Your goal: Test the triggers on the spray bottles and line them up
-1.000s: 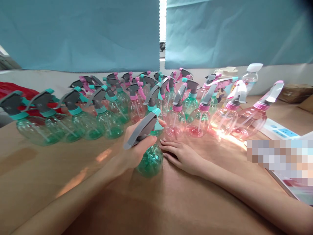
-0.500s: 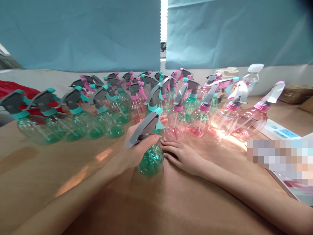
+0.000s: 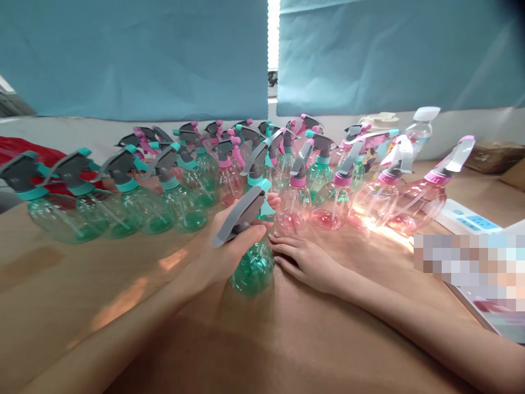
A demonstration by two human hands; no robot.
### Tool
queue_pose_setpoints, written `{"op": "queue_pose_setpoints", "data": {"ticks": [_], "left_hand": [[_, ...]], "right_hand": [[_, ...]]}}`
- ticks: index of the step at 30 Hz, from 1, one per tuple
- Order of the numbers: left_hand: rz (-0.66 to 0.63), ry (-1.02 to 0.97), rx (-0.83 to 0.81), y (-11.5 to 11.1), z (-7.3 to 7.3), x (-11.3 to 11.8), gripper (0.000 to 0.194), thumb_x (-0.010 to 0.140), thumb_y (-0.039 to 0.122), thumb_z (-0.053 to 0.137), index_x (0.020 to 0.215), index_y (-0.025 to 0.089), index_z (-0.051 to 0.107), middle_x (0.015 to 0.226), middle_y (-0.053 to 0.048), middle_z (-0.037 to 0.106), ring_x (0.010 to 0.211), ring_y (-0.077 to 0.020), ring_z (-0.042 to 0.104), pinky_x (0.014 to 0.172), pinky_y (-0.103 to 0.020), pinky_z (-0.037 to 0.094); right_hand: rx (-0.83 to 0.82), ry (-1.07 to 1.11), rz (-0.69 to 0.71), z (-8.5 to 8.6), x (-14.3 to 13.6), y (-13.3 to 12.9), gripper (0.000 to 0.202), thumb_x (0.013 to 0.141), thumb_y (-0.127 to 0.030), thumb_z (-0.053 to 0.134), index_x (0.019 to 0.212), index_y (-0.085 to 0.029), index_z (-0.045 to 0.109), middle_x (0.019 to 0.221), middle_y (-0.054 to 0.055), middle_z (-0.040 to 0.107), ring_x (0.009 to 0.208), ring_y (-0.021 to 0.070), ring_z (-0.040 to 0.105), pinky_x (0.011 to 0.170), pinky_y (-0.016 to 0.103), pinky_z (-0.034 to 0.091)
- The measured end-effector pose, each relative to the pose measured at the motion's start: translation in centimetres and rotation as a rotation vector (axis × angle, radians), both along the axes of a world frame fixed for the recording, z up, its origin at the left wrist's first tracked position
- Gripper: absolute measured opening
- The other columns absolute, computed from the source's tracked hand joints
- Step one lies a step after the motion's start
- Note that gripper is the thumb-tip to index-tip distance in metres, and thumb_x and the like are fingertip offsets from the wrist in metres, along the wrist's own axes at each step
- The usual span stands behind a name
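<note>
A green spray bottle (image 3: 252, 268) with a grey and teal spray head stands at the middle of the wooden table (image 3: 197, 350). My left hand (image 3: 229, 241) is wrapped round its neck, just under the spray head, the thumb in front and some fingers hidden behind. To the right, my right hand (image 3: 303, 260) lies low on the table with its fingers apart, the fingertips beside the bottle's body. Nothing is in that hand. Right behind my hands stand pink spray bottles (image 3: 292, 210) and another teal-collared one.
Several green spray bottles (image 3: 191, 210) line the left, with more green and pink ones behind. A clear bottle (image 3: 420, 131) and a lidded cup (image 3: 379, 120) stand at the back right. A white power strip (image 3: 471, 219) lies right; red fabric (image 3: 41, 153) is far left.
</note>
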State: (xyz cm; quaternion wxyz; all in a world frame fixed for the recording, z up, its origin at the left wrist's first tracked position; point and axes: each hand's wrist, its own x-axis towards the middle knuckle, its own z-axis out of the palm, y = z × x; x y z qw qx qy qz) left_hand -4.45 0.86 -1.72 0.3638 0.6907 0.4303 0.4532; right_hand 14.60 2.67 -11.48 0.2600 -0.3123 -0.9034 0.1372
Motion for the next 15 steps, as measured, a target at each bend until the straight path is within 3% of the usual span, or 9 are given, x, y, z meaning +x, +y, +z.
{"op": "queue_pose_setpoints", "data": {"ticks": [3, 8, 15], "left_hand": [[-0.031, -0.011, -0.013, 0.02, 0.03, -0.01, 0.006, 0.080, 0.022, 0.058, 0.085, 0.022, 0.062, 0.067, 0.003, 0.052, 0.056, -0.0125, 0.047, 0.076, -0.036, 0.051], [-0.086, 0.005, -0.035, -0.06, 0.10, -0.03, 0.030, 0.084, 0.022, 0.055, 0.113, 0.027, 0.062, 0.076, 0.002, 0.056, 0.059, -0.0125, 0.046, 0.078, -0.034, 0.049], [-0.008, 0.097, 0.024, -0.10, 0.43, 0.02, 0.025, 0.082, 0.021, 0.055, 0.104, 0.027, 0.064, 0.058, 0.006, 0.046, 0.049, -0.0121, 0.044, 0.070, -0.033, 0.050]], "right_hand": [[0.000, -0.001, 0.003, -0.02, 0.00, 0.01, 0.032, 0.098, -0.026, 0.044, 0.124, -0.019, 0.061, 0.131, 0.009, 0.061, 0.125, 0.0241, 0.053, 0.103, 0.044, 0.046], [-0.004, -0.001, 0.013, 0.01, -0.03, 0.01, 0.033, 0.098, -0.025, 0.043, 0.124, -0.017, 0.061, 0.131, 0.010, 0.061, 0.125, 0.0238, 0.053, 0.104, 0.042, 0.046], [0.000, 0.007, 0.011, -0.10, 0.01, 0.07, 0.033, 0.098, -0.027, 0.043, 0.125, -0.021, 0.061, 0.130, 0.008, 0.062, 0.125, 0.0244, 0.053, 0.103, 0.045, 0.046]]}}
